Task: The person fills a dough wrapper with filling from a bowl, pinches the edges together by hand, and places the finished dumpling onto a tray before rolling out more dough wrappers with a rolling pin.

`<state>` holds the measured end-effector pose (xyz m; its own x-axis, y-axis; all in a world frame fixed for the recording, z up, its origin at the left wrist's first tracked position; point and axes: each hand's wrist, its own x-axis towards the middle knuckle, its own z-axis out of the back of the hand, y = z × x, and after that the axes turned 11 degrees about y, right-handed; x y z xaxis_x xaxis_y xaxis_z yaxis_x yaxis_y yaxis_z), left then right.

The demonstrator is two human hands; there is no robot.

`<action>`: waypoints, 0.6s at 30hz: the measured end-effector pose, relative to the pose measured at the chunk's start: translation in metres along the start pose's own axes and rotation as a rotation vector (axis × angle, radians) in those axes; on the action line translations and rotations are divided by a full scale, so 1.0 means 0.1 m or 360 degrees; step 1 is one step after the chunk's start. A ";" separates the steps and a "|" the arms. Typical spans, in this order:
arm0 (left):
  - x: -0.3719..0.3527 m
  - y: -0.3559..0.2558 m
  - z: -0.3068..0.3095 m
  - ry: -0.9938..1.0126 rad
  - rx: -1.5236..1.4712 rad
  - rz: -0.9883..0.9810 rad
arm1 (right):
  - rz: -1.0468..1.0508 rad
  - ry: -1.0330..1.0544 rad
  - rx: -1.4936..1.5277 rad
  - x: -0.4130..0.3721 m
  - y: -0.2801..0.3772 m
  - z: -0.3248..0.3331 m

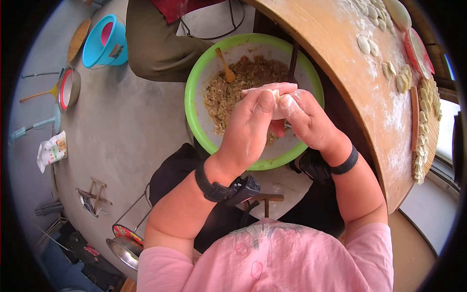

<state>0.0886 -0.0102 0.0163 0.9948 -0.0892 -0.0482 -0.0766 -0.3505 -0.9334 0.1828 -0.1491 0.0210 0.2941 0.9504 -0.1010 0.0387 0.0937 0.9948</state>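
My left hand (249, 125) and my right hand (311, 119) meet above a large basin (192, 108) with a green rim. Between them is a pale dough dumpling (278, 113), its upper edge pinched by both thumbs and fingers. Much of the dumpling is hidden by the hands. White flour dusts the fingers. Below, the basin holds chopped filling (219, 100), and a wooden spoon (225, 65) stands in it, leaning on the far side.
At right, a floured wooden table (360, 73) bears dough discs (368, 45), a rolling pin (414, 119) and rows of dumplings (422, 141). Another person's leg (165, 46) is beyond the basin. A blue bucket (99, 51) and a white bag (52, 150) stand at left.
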 end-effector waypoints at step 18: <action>-0.02 0.08 -0.07 -0.0109 -0.0072 -0.0199 | 0.0297 -0.0266 0.0064 0.14 -0.04 -0.19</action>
<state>0.0855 -0.0189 0.0114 0.9989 0.0210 0.0421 0.0470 -0.3964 -0.9169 0.1682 -0.1302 0.0154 0.4533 0.8876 0.0812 0.0057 -0.0940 0.9956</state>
